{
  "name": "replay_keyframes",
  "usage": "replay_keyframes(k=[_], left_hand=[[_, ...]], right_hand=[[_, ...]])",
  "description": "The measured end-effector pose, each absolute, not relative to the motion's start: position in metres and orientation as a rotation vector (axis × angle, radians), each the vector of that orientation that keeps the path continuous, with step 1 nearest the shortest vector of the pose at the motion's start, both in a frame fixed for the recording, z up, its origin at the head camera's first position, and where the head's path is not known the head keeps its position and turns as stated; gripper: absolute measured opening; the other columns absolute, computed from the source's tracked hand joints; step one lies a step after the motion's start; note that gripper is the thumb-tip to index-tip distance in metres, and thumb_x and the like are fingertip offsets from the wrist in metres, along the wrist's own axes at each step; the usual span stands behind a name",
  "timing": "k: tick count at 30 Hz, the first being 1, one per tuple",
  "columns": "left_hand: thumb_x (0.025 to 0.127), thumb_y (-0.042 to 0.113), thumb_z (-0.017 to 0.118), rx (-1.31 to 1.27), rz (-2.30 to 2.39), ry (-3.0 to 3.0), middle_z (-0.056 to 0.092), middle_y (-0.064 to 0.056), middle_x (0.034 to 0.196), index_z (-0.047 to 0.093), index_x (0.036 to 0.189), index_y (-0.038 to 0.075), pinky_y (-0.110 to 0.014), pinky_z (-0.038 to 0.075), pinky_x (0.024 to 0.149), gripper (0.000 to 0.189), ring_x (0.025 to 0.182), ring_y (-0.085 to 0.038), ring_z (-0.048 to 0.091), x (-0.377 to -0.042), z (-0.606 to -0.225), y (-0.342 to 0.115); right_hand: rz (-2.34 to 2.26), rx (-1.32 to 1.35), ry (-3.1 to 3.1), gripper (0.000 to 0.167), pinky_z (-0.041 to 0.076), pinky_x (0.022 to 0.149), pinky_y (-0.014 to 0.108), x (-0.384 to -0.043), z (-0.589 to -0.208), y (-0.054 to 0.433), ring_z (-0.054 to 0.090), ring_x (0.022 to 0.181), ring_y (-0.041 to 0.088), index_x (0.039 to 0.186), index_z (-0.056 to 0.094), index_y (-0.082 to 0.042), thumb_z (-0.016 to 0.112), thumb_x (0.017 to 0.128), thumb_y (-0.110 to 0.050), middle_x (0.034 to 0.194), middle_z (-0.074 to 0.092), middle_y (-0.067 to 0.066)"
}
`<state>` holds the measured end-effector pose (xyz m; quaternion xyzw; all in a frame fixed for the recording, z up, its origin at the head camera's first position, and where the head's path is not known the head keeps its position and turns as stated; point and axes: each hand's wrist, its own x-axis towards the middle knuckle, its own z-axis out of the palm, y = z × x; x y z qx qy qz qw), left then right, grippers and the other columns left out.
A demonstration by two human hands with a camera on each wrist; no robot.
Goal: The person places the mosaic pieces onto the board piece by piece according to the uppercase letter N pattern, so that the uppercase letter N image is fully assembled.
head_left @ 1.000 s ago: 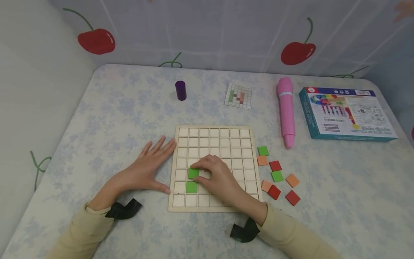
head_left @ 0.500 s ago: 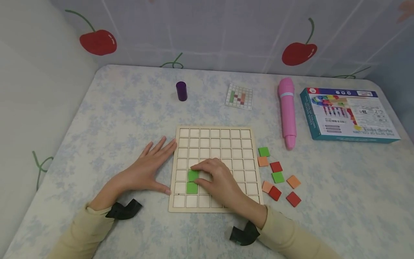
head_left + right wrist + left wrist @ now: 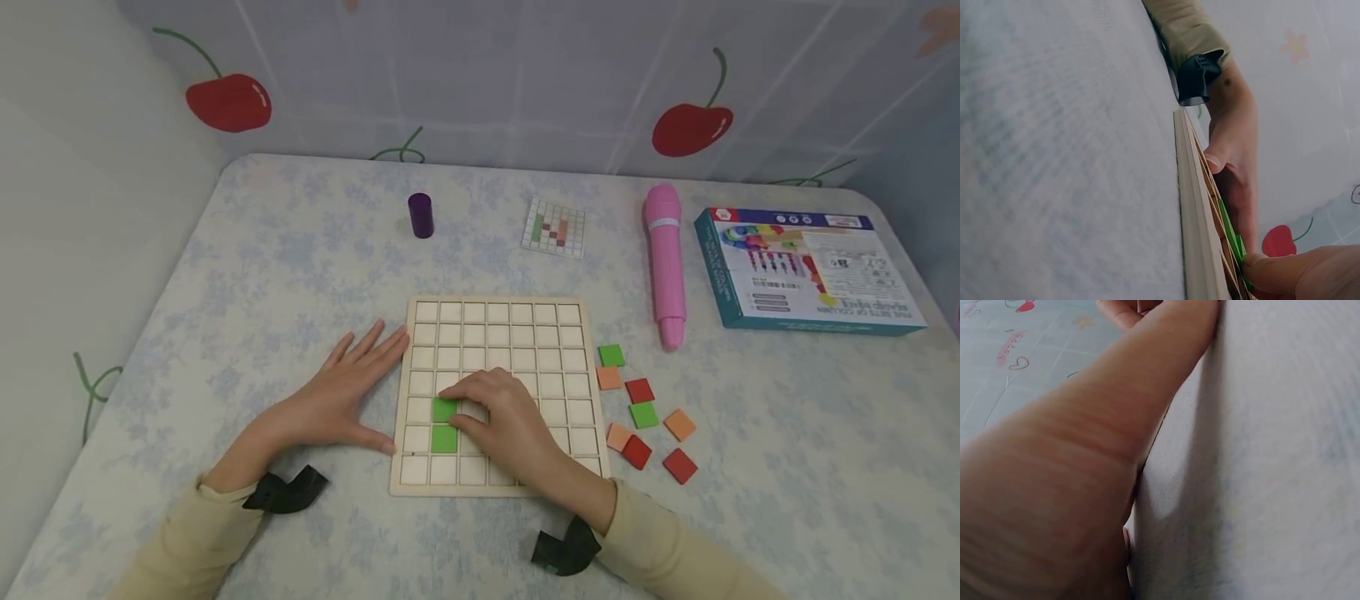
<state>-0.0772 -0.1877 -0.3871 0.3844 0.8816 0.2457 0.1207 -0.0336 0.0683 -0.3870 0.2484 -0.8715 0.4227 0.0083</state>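
Observation:
A square wooden grid board (image 3: 497, 336) lies on the table. My right hand (image 3: 513, 421) reaches over it from the right, thumb and index finger pinching a green square tile (image 3: 444, 409) at a cell in the second column. Directly below, another green tile (image 3: 444, 439) sits in its own cell. From the right wrist view, the pinched tile (image 3: 1239, 245) stands slightly proud of the tile beside it, close over the frame. Spread out flat, my left hand (image 3: 330, 400) touches the board's left edge with its fingertips and thumb.
Loose green, orange and red tiles (image 3: 638, 390) lie right of the board. Behind it are a purple cylinder (image 3: 422, 216), a pattern card (image 3: 554, 227) with coloured squares, a pink microphone-shaped tube (image 3: 666, 267) and a flat box (image 3: 810, 271).
My right hand has shifted the pinched green tile slightly on the board, bringing it more squarely above the lower green tile. My left hand has stayed at the board's edge.

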Motion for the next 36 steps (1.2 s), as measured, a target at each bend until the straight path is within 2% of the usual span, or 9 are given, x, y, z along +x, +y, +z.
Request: replay_keyframes(k=[11,15,18,22,27,31,36], left_hand=[[0.063,0.07,0.069,1.1,0.7,2.589,0.007,-0.01,0.155,0.007,0.151,0.006,-0.051,-0.005,0.107,0.125,0.139,-0.031,-0.004,-0.072,-0.391,-0.19],[0.062,0.071,0.069,1.076,0.711,2.608,0.008,-0.01,0.155,0.008,0.151,0.006,-0.052,-0.004,0.106,0.126,0.139,-0.033,-0.003,-0.064,-0.393,-0.195],[0.062,0.07,0.07,1.071,0.733,2.616,0.009,-0.011,0.155,0.009,0.151,0.005,-0.052,-0.004,0.106,0.126,0.139,-0.033,-0.002,-0.06,-0.394,-0.197],[0.064,0.069,0.07,1.093,0.74,2.616,0.009,-0.011,0.155,0.008,0.151,0.005,-0.052,-0.004,0.106,0.124,0.139,-0.034,-0.001,-0.061,-0.396,-0.197],[0.064,0.07,0.068,1.117,0.719,2.615,0.009,-0.011,0.155,0.008,0.151,0.006,-0.051,-0.004,0.107,0.125,0.139,-0.033,-0.002,-0.068,-0.395,-0.195],[0.064,0.069,0.069,1.123,0.73,2.597,0.008,-0.011,0.155,0.008,0.151,0.005,-0.05,-0.004,0.107,0.124,0.139,-0.033,-0.002,-0.072,-0.393,-0.192],[0.064,0.068,0.07,1.127,0.732,2.598,0.006,-0.011,0.155,0.008,0.151,0.005,-0.051,-0.004,0.106,0.124,0.139,-0.033,-0.003,-0.074,-0.391,-0.188]], right_hand=[[1.307,0.761,-2.748,0.027,0.043,0.076,0.027,-0.029,-0.387,0.067,0.053,0.089,0.009,0.101,0.073,-0.015,0.08,0.075,-0.013,0.097,0.064,-0.009],[1.212,0.887,-2.835,0.032,0.043,0.081,0.028,-0.029,-0.377,0.068,0.055,0.094,0.01,0.109,0.07,-0.014,0.078,0.078,-0.017,0.105,0.065,-0.007],[1.186,0.965,-2.883,0.035,0.044,0.085,0.031,-0.032,-0.354,0.085,0.056,0.1,0.013,0.117,0.067,-0.012,0.074,0.083,-0.017,0.113,0.063,-0.004],[1.248,0.807,-2.866,0.035,0.047,0.081,0.039,-0.04,-0.33,0.135,0.057,0.096,0.019,0.119,0.065,-0.01,0.071,0.084,-0.01,0.114,0.062,0.001],[1.173,0.471,-2.911,0.035,0.045,0.071,0.04,-0.05,-0.337,0.193,0.056,0.09,0.021,0.118,0.065,-0.007,0.069,0.084,0.0,0.108,0.063,0.006],[1.142,0.325,-2.964,0.033,0.041,0.066,0.036,-0.054,-0.353,0.214,0.052,0.086,0.02,0.117,0.065,-0.005,0.066,0.085,0.003,0.104,0.063,0.007],[1.114,0.346,-2.942,0.035,0.045,0.07,0.038,-0.06,-0.367,0.223,0.052,0.084,0.023,0.114,0.066,-0.003,0.063,0.082,0.011,0.103,0.063,0.009]])
